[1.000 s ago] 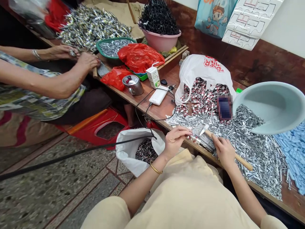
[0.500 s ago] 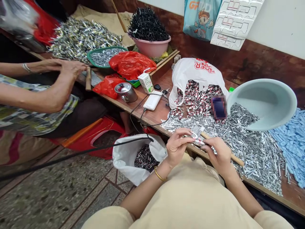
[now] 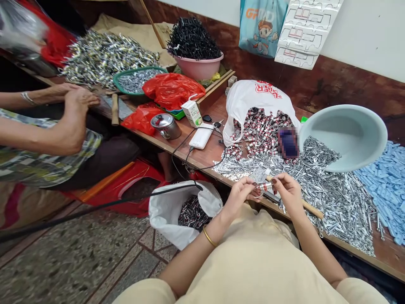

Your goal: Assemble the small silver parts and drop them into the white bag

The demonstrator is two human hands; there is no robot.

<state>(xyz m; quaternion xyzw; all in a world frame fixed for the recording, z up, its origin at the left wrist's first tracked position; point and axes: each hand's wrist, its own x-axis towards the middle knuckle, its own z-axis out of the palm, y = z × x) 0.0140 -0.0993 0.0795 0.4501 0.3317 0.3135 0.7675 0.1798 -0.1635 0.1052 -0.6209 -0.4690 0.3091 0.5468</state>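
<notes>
My left hand [image 3: 241, 193] pinches the left end of a small silver-and-red metal piece [image 3: 264, 185] with a curved wire or ring at its end. At the other end of the piece, the thumb and fingertips of my right hand [image 3: 288, 192] are closed together. Both hands are just above the bench's front edge. Under my right hand lies a tool with a wooden handle [image 3: 313, 209], its pale head partly behind my fingers. Loose silver metal parts [image 3: 335, 207] spread behind and to the right. Similar red-banded pieces [image 3: 265, 131] spill from a white plastic bag [image 3: 253, 95].
A grey-green basin [image 3: 357, 126] lies tipped beside light-blue pieces [image 3: 382, 185]. Below the bench at left stands a white sack [image 3: 164, 211] of dark parts. A power bank [image 3: 201, 136], its cable, a lidded metal cup [image 3: 166, 126] and a co-worker's hands [image 3: 77, 96] are further left.
My right hand has turned more upright, and the metal piece shows more between my fingertips. The co-worker's hands have drawn slightly left and come together.
</notes>
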